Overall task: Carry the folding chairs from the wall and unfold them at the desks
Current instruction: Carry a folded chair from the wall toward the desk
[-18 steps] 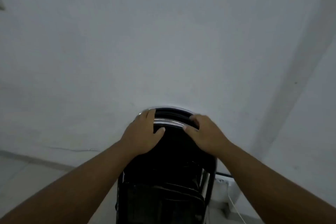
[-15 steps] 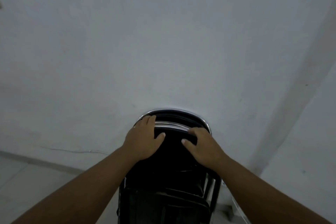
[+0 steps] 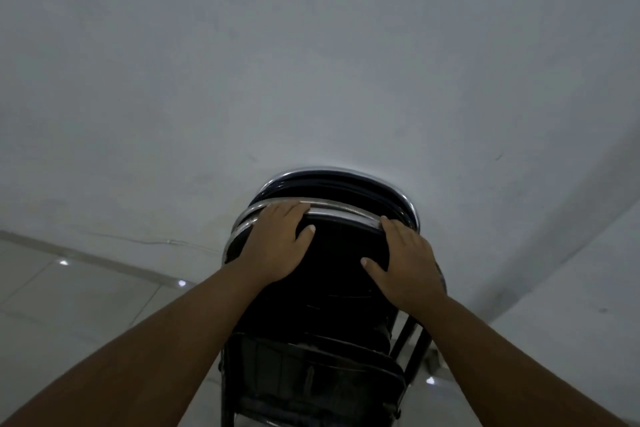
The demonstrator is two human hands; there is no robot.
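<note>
The task is barely begun. Both hands grasp the front black padded folding chair [image 3: 332, 253] with its chrome tube frame: the left hand [image 3: 277, 243] curls over the top rail [image 3: 336, 209], and the right hand [image 3: 405, 263] wraps the right corner. The chair stands folded, leaning with a second chrome-framed folded chair [image 3: 346, 173] against the white wall [image 3: 311, 62]. No bench is in view. As I judge it, lifting, carrying and unfolding all remain.

Two forearms come in from 7 and 5 o'clock, bare from the frame's edge to the wrists, with no cloth on them. The left hand [image 3: 277, 246] and right hand [image 3: 407, 269] are bare too, each showing a short-cut thumbnail.
</note>
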